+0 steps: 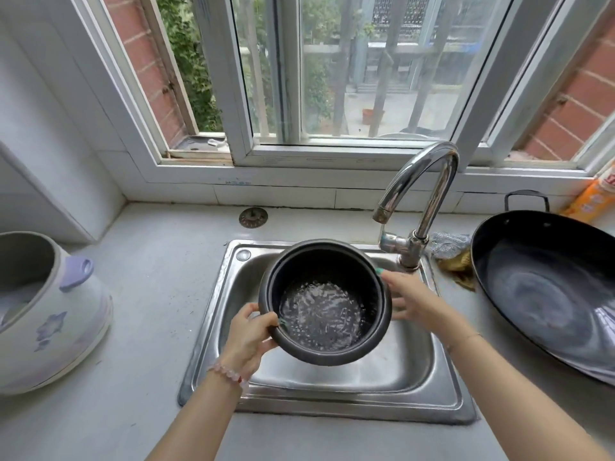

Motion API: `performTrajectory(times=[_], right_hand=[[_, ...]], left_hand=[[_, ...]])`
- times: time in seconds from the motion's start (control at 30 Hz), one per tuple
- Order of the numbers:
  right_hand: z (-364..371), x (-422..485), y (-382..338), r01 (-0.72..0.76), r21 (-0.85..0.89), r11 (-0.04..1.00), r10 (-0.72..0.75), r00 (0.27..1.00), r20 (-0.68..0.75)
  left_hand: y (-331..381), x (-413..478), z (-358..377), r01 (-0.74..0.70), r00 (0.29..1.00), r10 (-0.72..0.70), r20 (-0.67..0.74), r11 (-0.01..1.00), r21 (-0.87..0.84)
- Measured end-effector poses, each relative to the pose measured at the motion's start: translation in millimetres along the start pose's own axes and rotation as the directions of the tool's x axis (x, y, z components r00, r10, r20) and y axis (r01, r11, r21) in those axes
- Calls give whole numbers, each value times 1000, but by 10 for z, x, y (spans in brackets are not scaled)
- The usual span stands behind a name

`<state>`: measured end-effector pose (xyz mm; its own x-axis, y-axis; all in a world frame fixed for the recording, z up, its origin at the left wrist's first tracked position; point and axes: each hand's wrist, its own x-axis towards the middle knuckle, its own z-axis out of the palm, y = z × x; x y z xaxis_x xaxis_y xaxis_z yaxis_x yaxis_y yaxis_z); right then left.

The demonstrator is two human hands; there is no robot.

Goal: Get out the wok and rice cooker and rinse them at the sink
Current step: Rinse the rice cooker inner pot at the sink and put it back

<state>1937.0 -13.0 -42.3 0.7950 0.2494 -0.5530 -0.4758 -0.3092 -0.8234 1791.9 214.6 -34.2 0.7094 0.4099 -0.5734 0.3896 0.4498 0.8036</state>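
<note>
Inner pot (319, 264) held over the sink (392, 387)

Left hand (248, 337) grips its left rim, thumb over the edge; right hand (412, 301) lies flat against its right side. Water pools inside. Wok (549, 287) rests at the counter's right edge, cooker body (56, 314) at the left.

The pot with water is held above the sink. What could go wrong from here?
1. The inner pot holds water and only the left hand grips its rim; the right hand just touches the side, so it may slip into the sink.
2. The wok lies close on the right; the right arm could bump it.
</note>
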Motion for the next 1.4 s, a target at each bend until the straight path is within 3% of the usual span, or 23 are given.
performTrajectory(times=[0.17,0.3,0.4,0.5,0.7,0.97,1.27,1.4], right_hand=[[68,-108,156,126,92,988,-133,988,73],[146,-118,205,275,56,960,-271,961,-60],[192,-94,199,444,-79,893,-450,882,-142],[242,-100,173,531,-145,835,-549,816,-180],[346,-99,118,592,-156,791,-611,748,-259],[405,-118,68,620,-146,771,-634,728,-260],[456,-192,41,643,-84,761,-642,729,-236],[439,-192,67,625,-94,775,-630,748,-209]], left_hand=[[91,48,-107,-172,985,169,37,979,112],[171,63,-240,-370,928,332,168,875,313],[189,83,-306,-460,883,451,133,772,438],[182,157,-369,-527,804,590,78,644,555],[217,219,-414,-583,600,798,51,393,711],[239,205,-461,-618,526,851,1,381,688],[167,169,-522,-586,554,832,-31,417,695],[148,90,-523,-567,599,800,-48,465,680]])
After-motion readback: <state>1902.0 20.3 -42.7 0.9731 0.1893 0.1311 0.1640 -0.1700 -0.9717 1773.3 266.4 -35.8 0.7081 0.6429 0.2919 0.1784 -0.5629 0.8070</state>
